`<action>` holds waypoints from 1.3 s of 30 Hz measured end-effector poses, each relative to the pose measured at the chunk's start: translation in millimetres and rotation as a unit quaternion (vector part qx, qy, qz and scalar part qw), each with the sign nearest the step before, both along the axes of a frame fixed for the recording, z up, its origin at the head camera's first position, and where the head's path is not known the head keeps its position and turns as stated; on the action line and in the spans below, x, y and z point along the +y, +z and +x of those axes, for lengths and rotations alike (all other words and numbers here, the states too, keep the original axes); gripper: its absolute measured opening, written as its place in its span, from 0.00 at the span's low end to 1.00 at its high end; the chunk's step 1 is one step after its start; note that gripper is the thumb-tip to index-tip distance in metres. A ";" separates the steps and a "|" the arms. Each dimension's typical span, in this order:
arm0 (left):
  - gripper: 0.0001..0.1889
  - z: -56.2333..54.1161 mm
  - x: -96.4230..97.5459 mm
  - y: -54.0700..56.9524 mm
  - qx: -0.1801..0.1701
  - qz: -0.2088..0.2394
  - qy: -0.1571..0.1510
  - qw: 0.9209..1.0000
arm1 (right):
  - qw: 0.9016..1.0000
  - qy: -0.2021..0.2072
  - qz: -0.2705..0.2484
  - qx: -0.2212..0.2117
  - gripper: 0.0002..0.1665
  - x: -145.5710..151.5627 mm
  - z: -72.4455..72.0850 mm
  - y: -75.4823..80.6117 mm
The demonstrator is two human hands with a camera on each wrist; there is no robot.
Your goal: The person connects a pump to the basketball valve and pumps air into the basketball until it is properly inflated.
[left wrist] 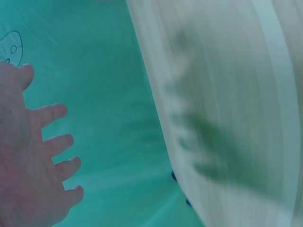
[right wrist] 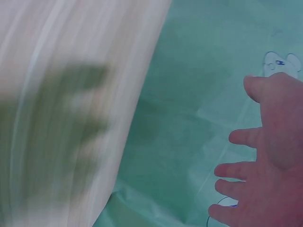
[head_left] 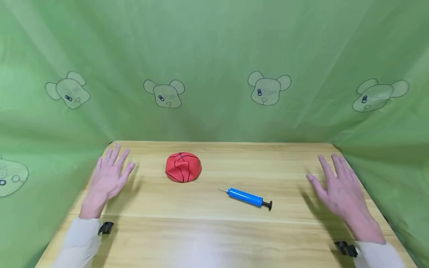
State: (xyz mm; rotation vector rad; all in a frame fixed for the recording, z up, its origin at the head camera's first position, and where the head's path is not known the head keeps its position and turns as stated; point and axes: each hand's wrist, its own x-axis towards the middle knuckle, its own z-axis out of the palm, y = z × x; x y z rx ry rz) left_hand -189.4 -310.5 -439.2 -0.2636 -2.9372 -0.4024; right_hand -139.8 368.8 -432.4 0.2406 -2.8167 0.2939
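From the near side I see the ball [head_left: 183, 167] on the desk [head_left: 161, 230] toward eleven o'clock, the pump [head_left: 244, 197] at its four, needle [head_left: 222, 190] aimed between nine and ten. The left hand [head_left: 108, 179] is at the ball's nine o'clock, the right hand [head_left: 342, 190] at the pump's three; the cloth [head_left: 214, 119] hangs behind at twelve.

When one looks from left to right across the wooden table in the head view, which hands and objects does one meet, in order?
Bare left hand, crumpled red ball with black lines, blue cylindrical pump with black handle, bare right hand.
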 end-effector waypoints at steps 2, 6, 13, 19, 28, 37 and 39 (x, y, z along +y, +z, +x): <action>0.37 -2.5 8.6 -1.6 -0.001 0.008 -0.001 1.000 | 1.000 0.001 -0.011 0.002 0.45 -5.3 1.0 2.6; 0.37 -7.6 26.7 -5.3 0.004 0.028 -0.010 1.000 | 0.999 0.002 -0.048 0.006 0.44 -19.2 1.1 8.1; 0.37 -15.3 59.4 -9.2 0.020 0.080 -0.048 0.995 | 0.995 0.016 -0.094 0.020 0.44 -55.0 -3.8 10.6; 0.36 -22.9 88.1 -12.2 0.023 0.117 -0.083 0.989 | 0.993 0.037 -0.111 0.026 0.41 -82.1 -6.8 0.1; 0.37 -36.9 121.9 -22.8 0.020 0.171 -0.110 0.979 | 0.991 0.091 -0.098 0.030 0.40 -112.3 -6.7 -24.6; 0.36 -42.9 144.3 -29.1 0.005 0.158 -0.118 0.980 | 0.990 0.115 -0.079 0.014 0.41 -138.8 -0.5 -45.8; 0.37 -45.5 147.9 -29.6 0.001 0.149 -0.118 0.982 | 0.990 0.119 -0.080 0.009 0.41 -142.2 0.5 -45.6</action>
